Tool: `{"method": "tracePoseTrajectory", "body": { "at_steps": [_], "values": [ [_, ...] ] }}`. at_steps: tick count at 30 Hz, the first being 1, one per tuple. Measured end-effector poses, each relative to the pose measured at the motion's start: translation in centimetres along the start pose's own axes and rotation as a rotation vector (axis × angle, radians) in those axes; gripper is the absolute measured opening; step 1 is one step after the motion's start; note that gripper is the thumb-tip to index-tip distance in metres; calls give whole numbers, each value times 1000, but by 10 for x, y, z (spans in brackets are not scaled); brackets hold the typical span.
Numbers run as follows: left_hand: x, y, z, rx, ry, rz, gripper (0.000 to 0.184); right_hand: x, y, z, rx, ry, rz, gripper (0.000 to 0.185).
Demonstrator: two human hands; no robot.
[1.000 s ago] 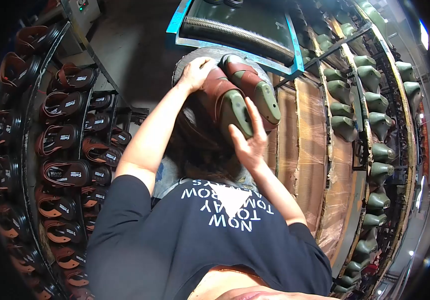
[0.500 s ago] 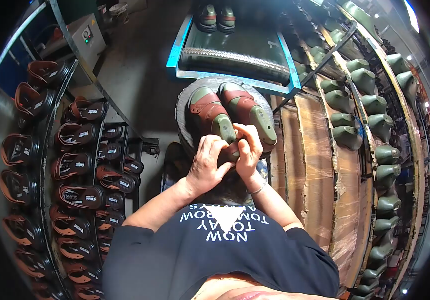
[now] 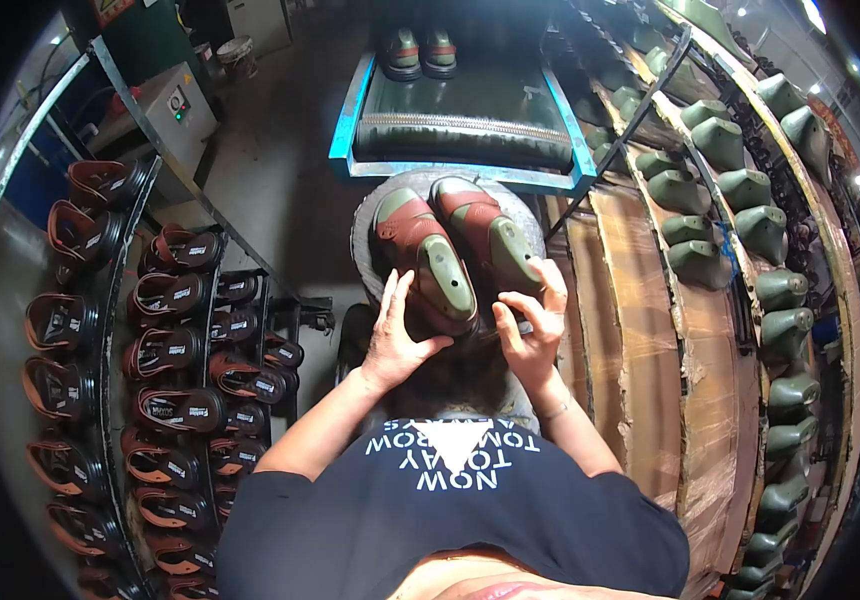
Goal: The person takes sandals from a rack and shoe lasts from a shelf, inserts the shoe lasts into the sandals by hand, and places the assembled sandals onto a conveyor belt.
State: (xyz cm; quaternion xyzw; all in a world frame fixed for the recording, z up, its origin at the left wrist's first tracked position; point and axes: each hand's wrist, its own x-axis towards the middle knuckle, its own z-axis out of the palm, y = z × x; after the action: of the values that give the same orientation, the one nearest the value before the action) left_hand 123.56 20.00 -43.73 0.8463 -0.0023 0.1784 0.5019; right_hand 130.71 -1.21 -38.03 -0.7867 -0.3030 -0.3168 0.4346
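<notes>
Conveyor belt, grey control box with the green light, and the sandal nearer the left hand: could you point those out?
Conveyor belt (image 3: 460, 98), head view: its flat dark surface.
Grey control box (image 3: 180, 138), head view: its front face.
Sandal (image 3: 411, 230), head view: its brown strap.

Head-worn view, forward and down

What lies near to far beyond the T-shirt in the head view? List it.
Left hand and right hand, side by side → brown-strapped sandals on green lasts → zigzag seam of the conveyor belt → another sandal pair on that belt.
</notes>
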Motion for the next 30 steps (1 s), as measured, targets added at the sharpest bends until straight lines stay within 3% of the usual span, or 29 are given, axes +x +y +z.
{"method": "tracePoseTrajectory", "body": {
  "at_steps": [1, 2, 7, 10, 12, 14, 15, 16, 18, 19, 22, 25, 26, 28, 30],
  "values": [
    [9, 0, -1, 7, -31, -4, 116, -4, 7, -3, -52, -143, 180, 25],
    [20, 2, -3, 15, -65, -14, 117, -10, 19, 1, 137, -205, 371, 37],
    [134, -41, 23, -172, -249, 1, 113, 20, 52, 48, -115, -66, 380, 54],
    [210, -53, 38, -211, -339, 21, 98, 67, 103, 93, -234, 39, 419, 63],
    [237, -40, 43, -135, -291, 49, 88, 97, 144, 125, -264, 81, 424, 66],
    [251, -14, 30, -92, -353, 215, 76, 129, 196, 156, -220, 102, 377, 64],
    [245, -22, 29, 36, -216, 362, 71, 146, 218, 170, -288, 151, 268, 59],
    [234, -20, 14, 31, -174, 309, 68, 168, 240, 190, -330, 206, 156, 55],
    [217, -15, -36, 139, -57, 331, 64, 216, 240, 200, -387, 172, 135, 52],
    [210, -13, -70, 243, 76, 311, 62, 239, 263, 210, -392, 43, 260, 61],
    [184, 1, -177, 637, 509, 316, 49, 274, 346, 229, -350, -109, 239, 67],
    [147, 36, -291, 1007, 956, 166, 42, 264, 366, 224, -338, -154, 193, 61],
    [135, 41, -321, 1089, 1083, -42, 48, 252, 362, 216, -280, -168, 177, 57],
    [123, 43, -388, 1203, 1117, -439, 60, 221, 354, 204, -130, -207, 172, 46],
    [128, 38, -436, 1103, 973, -787, 73, 192, 366, 196, -15, -234, 170, 35]
  ]
}}
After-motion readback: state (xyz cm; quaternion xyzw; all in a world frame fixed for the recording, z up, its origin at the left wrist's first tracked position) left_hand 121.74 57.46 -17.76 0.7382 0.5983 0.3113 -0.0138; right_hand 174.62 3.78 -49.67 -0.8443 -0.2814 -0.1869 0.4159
